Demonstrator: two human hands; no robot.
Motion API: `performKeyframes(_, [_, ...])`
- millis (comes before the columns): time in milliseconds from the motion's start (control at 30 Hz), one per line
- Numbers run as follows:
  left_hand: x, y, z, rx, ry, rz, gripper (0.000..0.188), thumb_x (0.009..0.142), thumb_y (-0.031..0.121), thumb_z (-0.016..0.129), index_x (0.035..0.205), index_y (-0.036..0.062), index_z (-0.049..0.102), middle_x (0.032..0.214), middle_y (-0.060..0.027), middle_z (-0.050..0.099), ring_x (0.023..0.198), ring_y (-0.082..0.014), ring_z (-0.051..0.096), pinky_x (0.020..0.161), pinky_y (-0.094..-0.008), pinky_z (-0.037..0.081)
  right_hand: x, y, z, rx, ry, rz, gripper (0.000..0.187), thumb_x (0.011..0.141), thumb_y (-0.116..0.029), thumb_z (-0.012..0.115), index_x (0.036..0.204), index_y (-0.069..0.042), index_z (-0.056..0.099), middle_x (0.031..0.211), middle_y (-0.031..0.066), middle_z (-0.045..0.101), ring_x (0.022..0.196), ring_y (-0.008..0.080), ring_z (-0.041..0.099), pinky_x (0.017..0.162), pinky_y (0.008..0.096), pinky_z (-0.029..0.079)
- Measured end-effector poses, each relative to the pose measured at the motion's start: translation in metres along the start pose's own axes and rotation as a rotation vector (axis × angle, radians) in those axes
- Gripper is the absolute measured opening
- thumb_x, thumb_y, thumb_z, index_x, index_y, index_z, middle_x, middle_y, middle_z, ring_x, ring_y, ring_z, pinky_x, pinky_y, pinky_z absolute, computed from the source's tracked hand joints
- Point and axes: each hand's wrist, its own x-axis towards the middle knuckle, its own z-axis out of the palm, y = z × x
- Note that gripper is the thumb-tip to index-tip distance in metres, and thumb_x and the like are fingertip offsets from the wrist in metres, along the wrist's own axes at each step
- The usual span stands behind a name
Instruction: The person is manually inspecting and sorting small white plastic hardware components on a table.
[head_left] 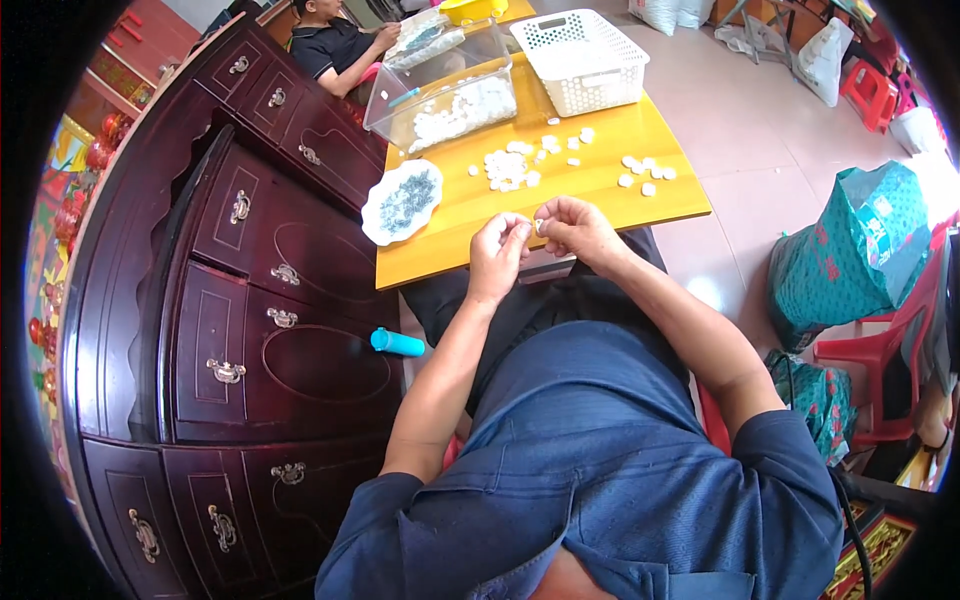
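Observation:
My two hands meet just over the near edge of a yellow wooden table (440, 258). My right hand (585, 235) pinches a small white plastic piece (540, 227) between thumb and forefinger. Fingertips of my left hand (500, 258) are pressed together close beside it; what they hold, if anything, is too small to name. To the left of my hands lies a white scalloped dish (372, 222) full of small dark, thin parts (408, 203). Ahead of my hands are a loose cluster of small white pieces (508, 170) and a smaller group (648, 172) toward the right edge.
A clear plastic bin (385, 118) with many white pieces and a white perforated basket (595, 95) stand farther back. Dark wooden cabinets (290, 240) line the left. A blue bottle (398, 343) lies near them. Another person (335, 50) sits at the far left. Teal bags (840, 250) are at right.

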Motion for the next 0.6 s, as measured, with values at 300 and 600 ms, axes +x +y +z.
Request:
performKeyframes(300, [0.007,-0.031,0.007,0.096,-0.005,0.136,0.014,0.101,0.013,0.061,0.103,0.0002,0.066,0.09,-0.0051,0.066,0.074,-0.0119,0.065,0.064,-0.0273,0.059,-0.004,0.006,-0.006,-0.127,0.052,-0.021,0.013,0.094,-0.015,0.07,0.099,-0.003,0.067,0.077,0.0009,0.064,0.066,0.0092,0.06,0.058,0.0234,0.05])
performKeyframes(600, [-0.001,-0.004,-0.003,0.076,0.011,0.047,0.014,0.101,0.016,0.061,0.098,0.0033,0.066,0.08,0.0022,0.062,0.064,-0.004,0.057,0.057,-0.0203,0.05,0.0,0.003,0.001,0.02,-0.003,-0.016,0.012,0.093,-0.006,0.065,0.105,-0.002,0.063,0.081,0.0009,0.064,0.064,0.0076,0.059,0.059,0.0224,0.049])
